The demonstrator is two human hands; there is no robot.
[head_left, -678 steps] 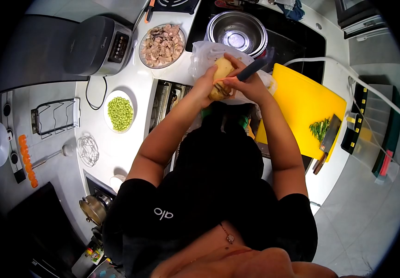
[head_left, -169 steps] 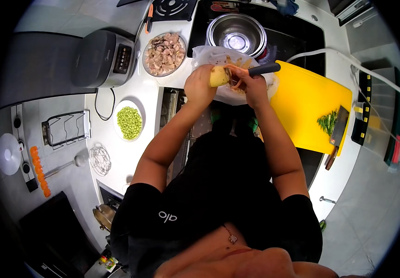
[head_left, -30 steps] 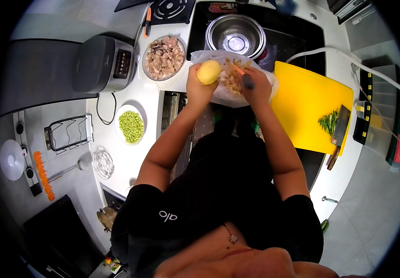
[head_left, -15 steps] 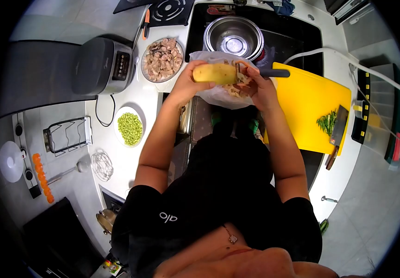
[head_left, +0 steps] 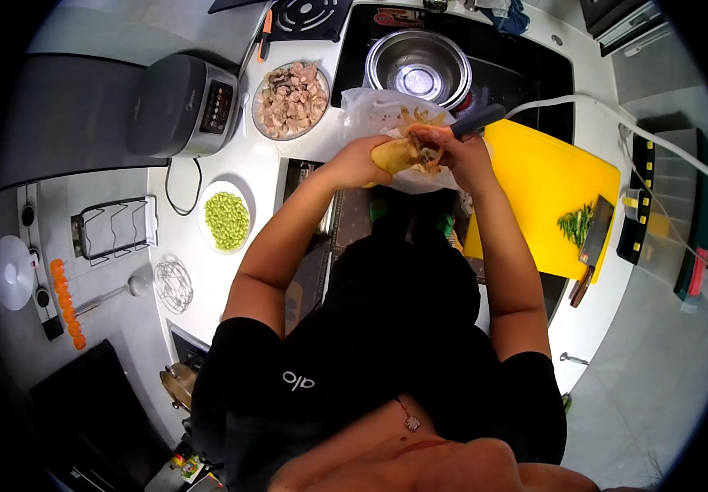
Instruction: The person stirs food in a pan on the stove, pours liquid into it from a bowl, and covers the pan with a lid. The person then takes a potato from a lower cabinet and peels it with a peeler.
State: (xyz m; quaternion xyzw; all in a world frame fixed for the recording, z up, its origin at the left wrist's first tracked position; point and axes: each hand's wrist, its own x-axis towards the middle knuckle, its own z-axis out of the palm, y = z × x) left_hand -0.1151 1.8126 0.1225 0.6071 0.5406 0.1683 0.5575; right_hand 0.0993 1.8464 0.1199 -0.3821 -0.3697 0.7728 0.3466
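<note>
My left hand [head_left: 357,164] is closed round a peeled yellow potato [head_left: 393,156], now tilted and partly hidden by my fingers. In my right hand [head_left: 466,159] is a peeler, its dark grey handle [head_left: 480,120] pointing up and to the right, its head against or very near the potato's right end. Under both hands a translucent plastic bag [head_left: 360,111] hangs open at the counter's edge, with brown peelings [head_left: 416,116] in it.
A steel bowl [head_left: 452,66] stands in the sink behind the bag. To the left are a plate of raw meat chunks [head_left: 291,100], a plate of green beans [head_left: 227,220] and a grey cooker [head_left: 175,107]. At right, a cleaver [head_left: 597,230] and chopped greens [head_left: 575,225] lie on the yellow board [head_left: 534,189].
The potato has been tilted and moved slightly down and right, with my left hand now covering more of it. The peeler's handle has swung from level to pointing up and right.
</note>
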